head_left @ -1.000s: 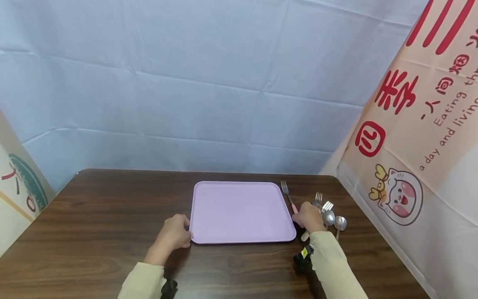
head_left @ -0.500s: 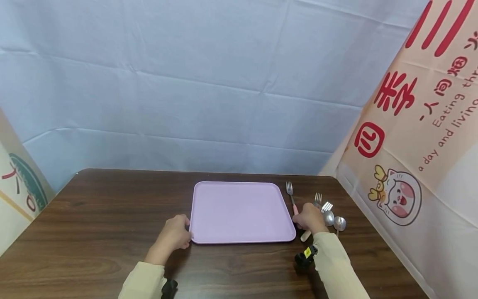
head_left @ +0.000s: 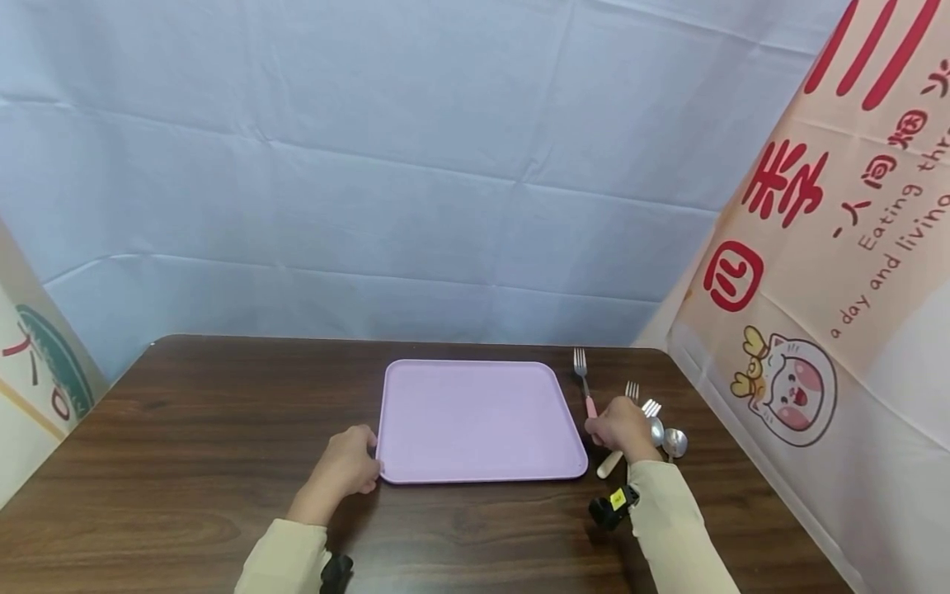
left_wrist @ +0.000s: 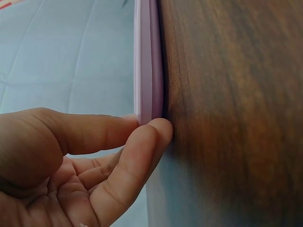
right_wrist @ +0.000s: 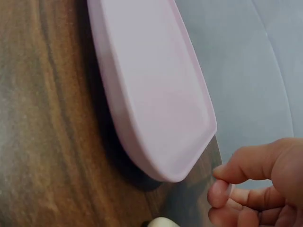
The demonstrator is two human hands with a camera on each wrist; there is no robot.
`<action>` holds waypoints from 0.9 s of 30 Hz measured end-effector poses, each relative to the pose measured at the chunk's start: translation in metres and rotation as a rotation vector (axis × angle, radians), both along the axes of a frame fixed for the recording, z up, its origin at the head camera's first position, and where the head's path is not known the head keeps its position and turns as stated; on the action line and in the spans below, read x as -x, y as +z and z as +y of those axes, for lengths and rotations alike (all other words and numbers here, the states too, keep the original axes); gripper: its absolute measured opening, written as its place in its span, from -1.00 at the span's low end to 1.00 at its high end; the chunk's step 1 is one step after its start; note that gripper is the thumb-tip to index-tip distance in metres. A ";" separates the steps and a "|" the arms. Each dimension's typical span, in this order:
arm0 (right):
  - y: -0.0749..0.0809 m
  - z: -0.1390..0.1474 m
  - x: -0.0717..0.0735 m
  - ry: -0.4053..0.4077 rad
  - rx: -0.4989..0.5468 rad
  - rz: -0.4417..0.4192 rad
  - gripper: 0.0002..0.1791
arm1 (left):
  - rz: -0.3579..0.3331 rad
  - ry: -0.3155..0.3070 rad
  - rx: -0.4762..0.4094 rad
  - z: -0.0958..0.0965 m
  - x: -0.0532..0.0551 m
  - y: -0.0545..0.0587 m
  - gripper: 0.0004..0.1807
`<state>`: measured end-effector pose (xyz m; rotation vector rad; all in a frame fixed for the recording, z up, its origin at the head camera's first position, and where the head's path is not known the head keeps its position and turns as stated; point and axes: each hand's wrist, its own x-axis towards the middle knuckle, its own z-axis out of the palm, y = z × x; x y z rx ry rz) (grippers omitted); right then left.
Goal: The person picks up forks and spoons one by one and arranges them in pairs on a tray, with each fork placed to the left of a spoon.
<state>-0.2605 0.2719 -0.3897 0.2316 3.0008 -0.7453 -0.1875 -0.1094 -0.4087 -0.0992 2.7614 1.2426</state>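
A lilac tray [head_left: 482,422] lies on the wooden table. At its near left corner, my left hand [head_left: 352,460] pinches the edge; in the left wrist view the thumb [left_wrist: 102,130] is at the rim and the fingertips curl under it. Just past the tray's right side, my right hand [head_left: 622,425] grips a fork by its pink handle [head_left: 590,407]. The fork's metal tines [head_left: 580,361] point toward the back of the table. In the right wrist view, thumb and fingers [right_wrist: 220,193] meet beside the tray's corner, and the fork is hidden behind them.
Close to my right hand lie another fork [head_left: 632,391], one more fork [head_left: 651,408] and a spoon [head_left: 674,444]. A second spoon [head_left: 656,432] is partly covered by the hand. A cream handle [head_left: 609,464] shows below it. Pale blue cloth [head_left: 475,206] hangs behind the table.
My right hand has shifted slightly right, away from the tray, bringing the pink-handled fork along; its tines have swung rightward and a little farther back. Left hand and tray stay put.
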 end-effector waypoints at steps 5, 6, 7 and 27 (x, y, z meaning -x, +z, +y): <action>-0.002 0.001 -0.002 0.014 -0.020 0.003 -0.74 | 0.000 -0.005 0.002 0.000 0.001 -0.001 -0.72; -0.002 0.001 -0.003 0.017 -0.020 0.004 -0.75 | 0.002 -0.008 0.003 0.000 0.001 0.000 -0.71; -0.002 0.001 -0.003 0.018 -0.019 0.004 -0.75 | 0.006 -0.011 0.007 0.001 0.001 0.000 -0.71; -0.001 -0.028 -0.013 0.050 0.004 0.010 -0.74 | 0.003 -0.005 0.007 0.002 0.002 0.000 -0.67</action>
